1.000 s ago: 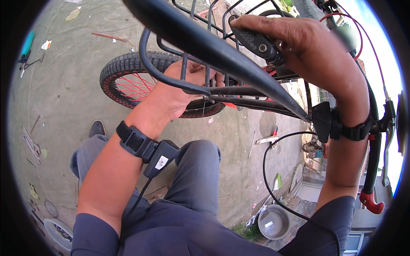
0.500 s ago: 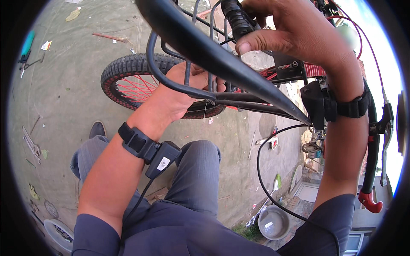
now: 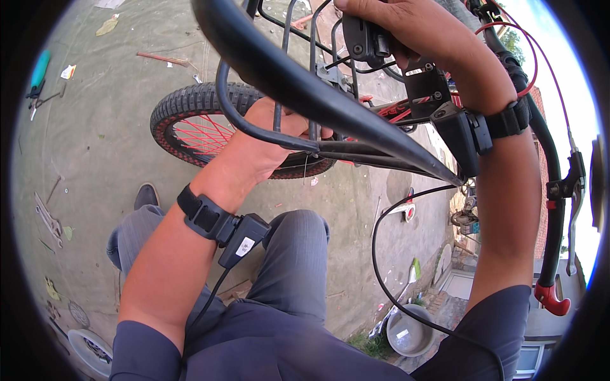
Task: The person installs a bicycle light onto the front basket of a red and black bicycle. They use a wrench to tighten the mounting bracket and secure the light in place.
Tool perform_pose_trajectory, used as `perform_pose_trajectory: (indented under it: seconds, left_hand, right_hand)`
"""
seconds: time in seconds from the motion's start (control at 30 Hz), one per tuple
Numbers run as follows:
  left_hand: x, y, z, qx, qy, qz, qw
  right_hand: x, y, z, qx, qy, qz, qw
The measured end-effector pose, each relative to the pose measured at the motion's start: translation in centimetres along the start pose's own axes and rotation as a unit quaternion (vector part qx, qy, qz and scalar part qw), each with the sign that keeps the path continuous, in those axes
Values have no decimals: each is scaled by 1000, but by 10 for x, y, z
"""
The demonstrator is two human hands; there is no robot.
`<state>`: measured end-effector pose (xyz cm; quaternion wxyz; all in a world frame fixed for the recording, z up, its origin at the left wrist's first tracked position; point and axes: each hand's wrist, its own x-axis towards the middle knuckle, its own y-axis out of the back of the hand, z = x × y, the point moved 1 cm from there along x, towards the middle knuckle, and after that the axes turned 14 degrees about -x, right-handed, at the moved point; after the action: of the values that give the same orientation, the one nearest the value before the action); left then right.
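A black tubular bicycle rack [image 3: 356, 114] crosses the upper middle, close to me. My left hand [image 3: 276, 127] reaches among its rods; the fingers curl closed behind them, and what they pinch is hidden. Above the rack, my right hand [image 3: 413, 25] grips a black hand tool [image 3: 359, 41] whose end shows a screw and a short metal stub. Just below that hand is a black bracket with bolts [image 3: 426, 89]. The bicycle wheel [image 3: 210, 127], with a knobbly tyre and red spokes, stands behind my left hand.
At the right is the handlebar with a brake lever [image 3: 572, 209] and red end. Wrenches [image 3: 47, 216], a teal-handled tool [image 3: 39, 73] and a reddish stick [image 3: 162, 58] lie on the ground. A grey basin [image 3: 410, 330] sits at lower right, another basin [image 3: 89, 349] at lower left.
My right hand has shifted up and left and turned, so the tool's screwed end shows instead of its ribbed side. The left hand stays at the rack with little movement.
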<state>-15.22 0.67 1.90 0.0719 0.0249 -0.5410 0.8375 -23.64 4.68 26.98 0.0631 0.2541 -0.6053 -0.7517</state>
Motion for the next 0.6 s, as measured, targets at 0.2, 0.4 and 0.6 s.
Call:
perform_pose_trajectory:
  seconds: [0.2, 0.4, 0.6]
  left_hand:
    - [5, -4, -8, 27, -21, -43, 998]
    - [-12, 4, 12, -71, -9, 112, 991]
    - [-26, 0, 41, -188, -62, 129, 972]
  right_hand:
    - [-9, 5, 29, 83, 74, 128, 986]
    - [-31, 9, 29, 181, 148, 241, 942]
    - [-62, 13, 41, 219, 169, 363, 890]
